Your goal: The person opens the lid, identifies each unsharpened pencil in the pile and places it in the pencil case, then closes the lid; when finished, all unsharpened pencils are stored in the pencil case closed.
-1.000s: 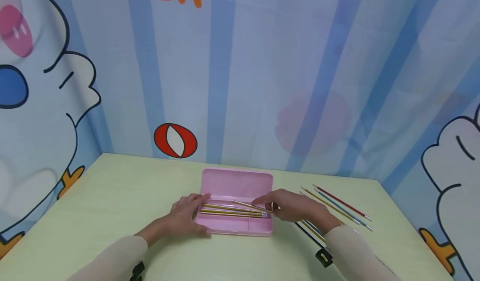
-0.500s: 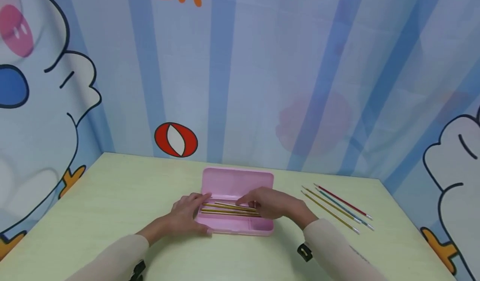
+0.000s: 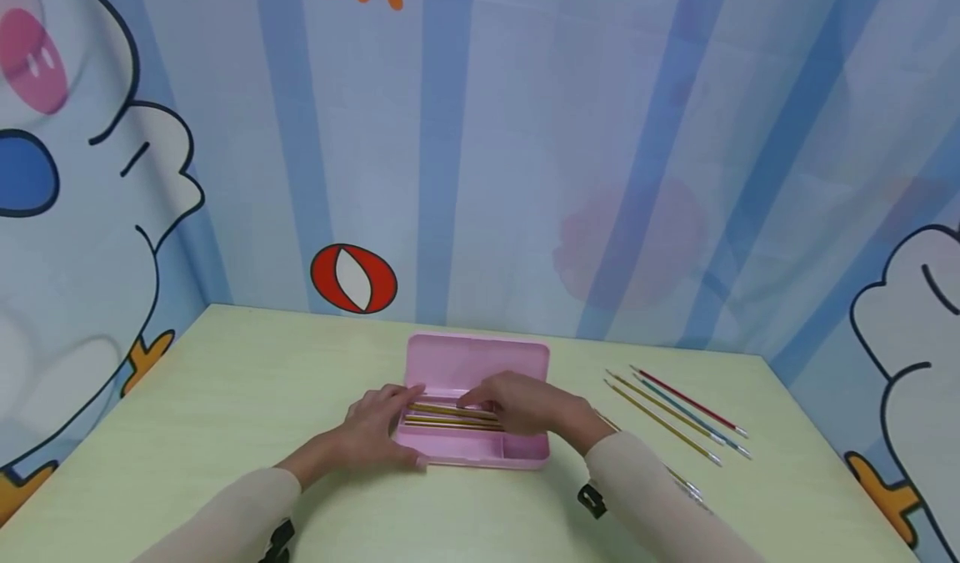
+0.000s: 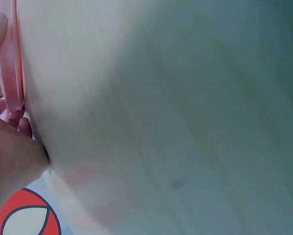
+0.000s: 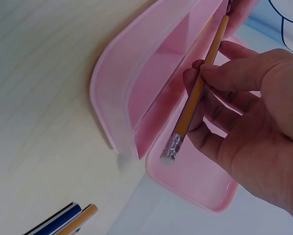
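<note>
A pink pencil case [image 3: 420, 441] lies open on the table, its lid [image 3: 476, 361] tilted back. Several yellow pencils [image 3: 444, 420] lie lengthwise in it. My left hand [image 3: 367, 434] grips the case's left end, thumb at the front edge and fingers toward the hinge. Over the right half of the case, my right hand [image 3: 528, 403] pinches a yellow pencil [image 5: 191, 105] between thumb and fingers; its white eraser end points out past the case in the right wrist view. The left wrist view catches only part of the left hand [image 4: 12, 152] and the case's edge.
To the right, several pencils lie on the table: a red pencil [image 3: 690, 400], a blue pencil [image 3: 697, 421] and yellow ones [image 3: 660, 423]. More pencils [image 3: 684, 484] are partly hidden under the right sleeve. A striped, printed curtain [image 3: 487, 171] hangs behind the table.
My right hand has moved left with its pencil, from the case's right end to over its inside. The left hand has stayed in place.
</note>
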The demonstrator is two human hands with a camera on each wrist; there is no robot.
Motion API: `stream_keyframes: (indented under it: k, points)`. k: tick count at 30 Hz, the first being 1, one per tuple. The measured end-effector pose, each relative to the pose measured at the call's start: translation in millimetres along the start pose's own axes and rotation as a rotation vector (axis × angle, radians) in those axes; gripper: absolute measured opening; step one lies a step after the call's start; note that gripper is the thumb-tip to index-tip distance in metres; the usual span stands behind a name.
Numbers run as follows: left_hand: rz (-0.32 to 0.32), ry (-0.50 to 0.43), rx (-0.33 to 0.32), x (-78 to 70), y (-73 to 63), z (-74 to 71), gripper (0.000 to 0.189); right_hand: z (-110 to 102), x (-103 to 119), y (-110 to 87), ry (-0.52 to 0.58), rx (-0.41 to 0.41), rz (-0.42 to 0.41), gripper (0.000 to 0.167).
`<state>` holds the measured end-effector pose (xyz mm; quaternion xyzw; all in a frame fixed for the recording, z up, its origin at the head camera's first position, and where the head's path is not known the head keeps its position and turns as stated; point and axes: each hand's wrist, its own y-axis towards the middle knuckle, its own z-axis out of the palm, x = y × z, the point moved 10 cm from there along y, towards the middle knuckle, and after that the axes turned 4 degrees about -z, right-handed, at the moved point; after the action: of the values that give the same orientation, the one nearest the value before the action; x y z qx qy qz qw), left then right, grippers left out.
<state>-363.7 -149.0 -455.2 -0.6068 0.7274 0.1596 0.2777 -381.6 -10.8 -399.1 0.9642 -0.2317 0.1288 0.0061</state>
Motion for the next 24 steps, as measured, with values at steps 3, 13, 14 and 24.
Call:
stream_keyframes:
  k: [3, 13, 14, 24]
  points:
    - [0.007, -0.003, 0.001, -0.5, 0.2, -0.1, 0.103, 1, 0, 3.2, -0.005, -0.007, 0.014, 0.044]
    - [0.023, 0.006, -0.003, -0.3, 2.5, -0.4, 0.104, 1, -3, 4.3, 0.021, -0.029, 0.045, 0.042]
    - [0.021, 0.004, -0.003, -0.2, 2.4, -0.6, 0.104, 0, -3, 3.6, 0.025, -0.035, 0.044, 0.040]
    - [0.028, 0.007, -0.011, -2.3, -0.8, -1.6, 0.104, -4, -9, -8.8, 0.059, -0.070, 0.033, 0.039]
